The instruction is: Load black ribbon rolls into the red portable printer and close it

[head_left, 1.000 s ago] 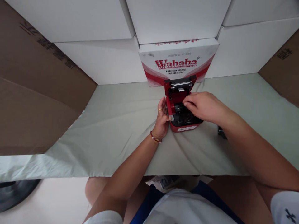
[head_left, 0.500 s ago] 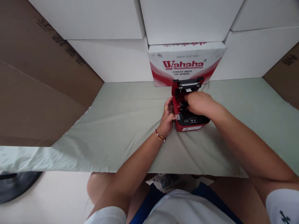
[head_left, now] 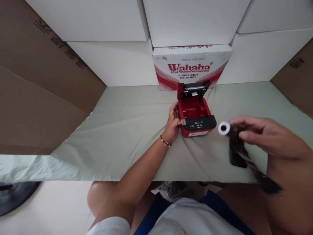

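Note:
A small red and black printer sits on the cloth with its lid raised, its red inner compartment bare. My left hand grips the printer's left side, the thumb on a grey tab at the front corner. To the right of the printer, my right hand is closed on a small white paper roll with a dark hole in its end. From the same hand hangs a dark, shiny plastic-looking bundle, blurred by motion; its kind is unclear.
A pale green cloth covers the table. Behind the printer stands a Wahaha water carton, below and between stacked white boxes. Brown cardboard boxes flank the left and right sides. A black round base rests on the floor.
My right hand has come out of the printer's compartment and moved right and nearer to me, carrying the paper roll and dark bundle. My left hand stays on the printer.

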A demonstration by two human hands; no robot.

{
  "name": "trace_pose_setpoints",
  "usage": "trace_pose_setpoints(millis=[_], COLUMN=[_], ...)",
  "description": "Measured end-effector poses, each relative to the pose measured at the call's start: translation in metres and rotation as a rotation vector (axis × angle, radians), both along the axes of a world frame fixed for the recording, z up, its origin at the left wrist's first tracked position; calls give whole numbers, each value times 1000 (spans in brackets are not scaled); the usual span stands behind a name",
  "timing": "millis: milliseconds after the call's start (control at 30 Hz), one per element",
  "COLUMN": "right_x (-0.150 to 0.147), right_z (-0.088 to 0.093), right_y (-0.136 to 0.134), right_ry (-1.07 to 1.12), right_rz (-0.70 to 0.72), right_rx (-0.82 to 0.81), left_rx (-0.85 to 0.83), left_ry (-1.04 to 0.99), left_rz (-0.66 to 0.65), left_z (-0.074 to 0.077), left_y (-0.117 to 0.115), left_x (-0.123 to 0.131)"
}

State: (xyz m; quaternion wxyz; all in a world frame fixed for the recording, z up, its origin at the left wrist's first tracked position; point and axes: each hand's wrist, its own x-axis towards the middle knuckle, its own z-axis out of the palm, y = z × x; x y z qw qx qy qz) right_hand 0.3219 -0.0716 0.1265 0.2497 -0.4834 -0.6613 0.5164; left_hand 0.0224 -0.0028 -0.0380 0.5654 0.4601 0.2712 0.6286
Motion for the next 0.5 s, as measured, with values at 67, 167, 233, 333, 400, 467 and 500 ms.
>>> trace_pose_setpoints(millis=[67,167,233,333,400,467,500], right_x=[6,3,3,19,36,53,59], right_z=[-24,-65,-81,-88,-91,-99,-105], right_y=[-15,-30,-36,-35,-27,-17,-11], right_ry=[-119,-227,-245,-316,-460,-625,-685], right_rz=[93,60,-23,-248,-393,-411,-383], right_rx=[-53,56,218,475,600,665,680], left_rx=[-9,-11,-15,-10,4,8,5], left_ry=[-3,17,38,54,59,58,51], left_rz=[-3,2,14,14,6,3,3], left_z=[1,3,3,4,3,3,3], left_y=[0,-2,-2,-3,-3,-2,-2], left_x=[0,-1,-2,-3,-4,-4,-4])
